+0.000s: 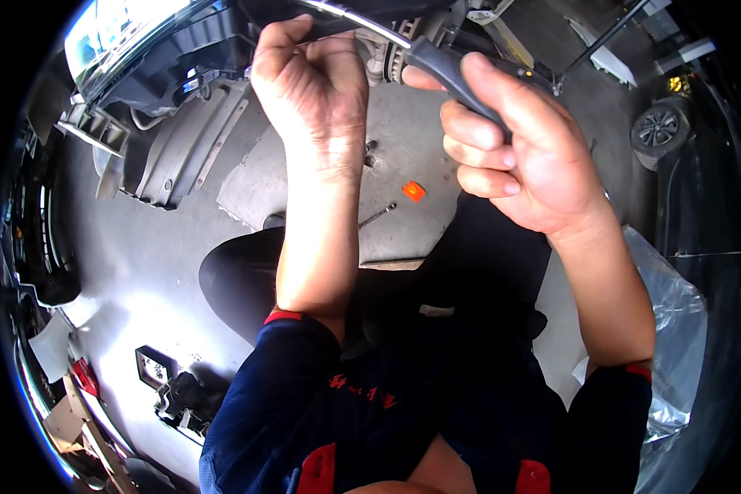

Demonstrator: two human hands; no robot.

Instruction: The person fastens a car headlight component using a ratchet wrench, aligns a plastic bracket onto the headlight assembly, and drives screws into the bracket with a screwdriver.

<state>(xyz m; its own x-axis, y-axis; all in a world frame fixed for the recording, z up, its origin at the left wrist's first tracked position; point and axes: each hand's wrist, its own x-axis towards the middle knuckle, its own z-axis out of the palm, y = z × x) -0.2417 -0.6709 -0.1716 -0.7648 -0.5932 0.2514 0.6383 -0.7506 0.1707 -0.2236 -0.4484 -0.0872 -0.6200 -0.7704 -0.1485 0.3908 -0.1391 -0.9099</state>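
My right hand (527,140) is wrapped round the dark grey handle of a screwdriver (451,76). Its long bright shaft slants up and to the left, passing above my left hand. The tip runs out at the top edge, so what it meets is hidden. My left hand (313,82) is raised palm toward me beside a black plastic car part (214,45), fingers curled in at its edge. I cannot make out what those fingers hold, if anything. Just right of them a metal brake disc (395,62) shows in part.
On the grey floor lie an orange piece (413,192) and a ratchet wrench (379,216). A grey panel (185,148) leans at the left. Lower left are a black box (154,366) and dark parts (191,403). Clear plastic sheeting (671,329) hangs by a dark car (708,198) on the right.
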